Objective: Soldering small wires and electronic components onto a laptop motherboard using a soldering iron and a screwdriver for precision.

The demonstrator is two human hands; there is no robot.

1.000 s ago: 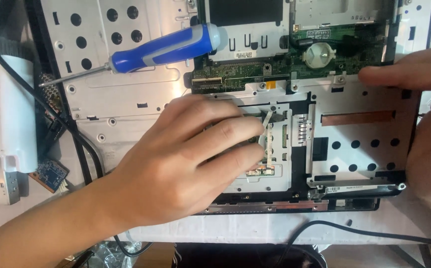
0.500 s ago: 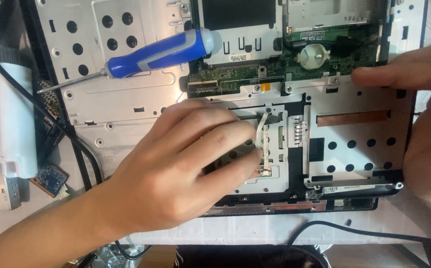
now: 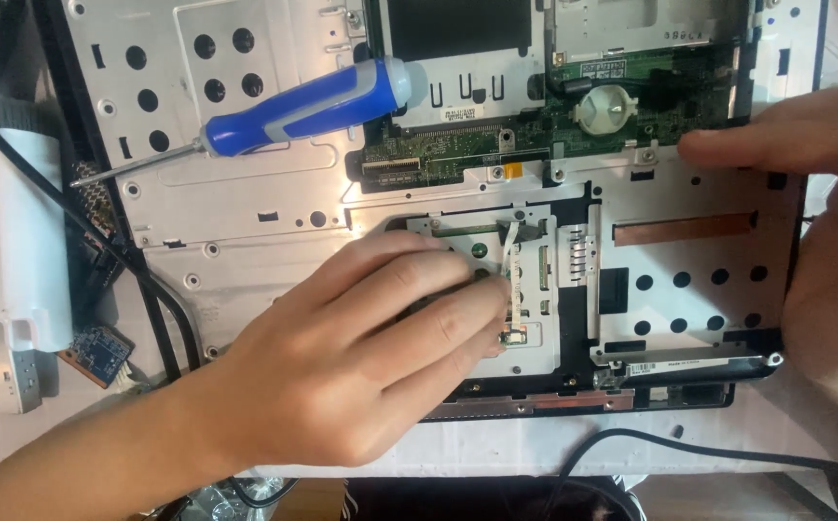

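A white table point(image 3: 805, 434) carries the opened laptop chassis point(image 3: 245, 193), which fills most of it. Left of the chassis lie a white plastic part point(image 3: 13, 241) and a small blue circuit board point(image 3: 98, 352). Below the chassis a black cable point(image 3: 708, 449) runs across the table.

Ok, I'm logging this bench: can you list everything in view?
screwdriver: one, blue and grey handle, lying on the metal chassis, upper left
metal chassis: one, silver, centre
circuit board: one, green, top centre
coin cell: one, silver, on the circuit board
ribbon cable: one, white, by the left fingertips
small board: one, blue, left edge
black cable: one, bottom right
left hand: fingers on the centre panel
right hand: resting at the chassis's right edge
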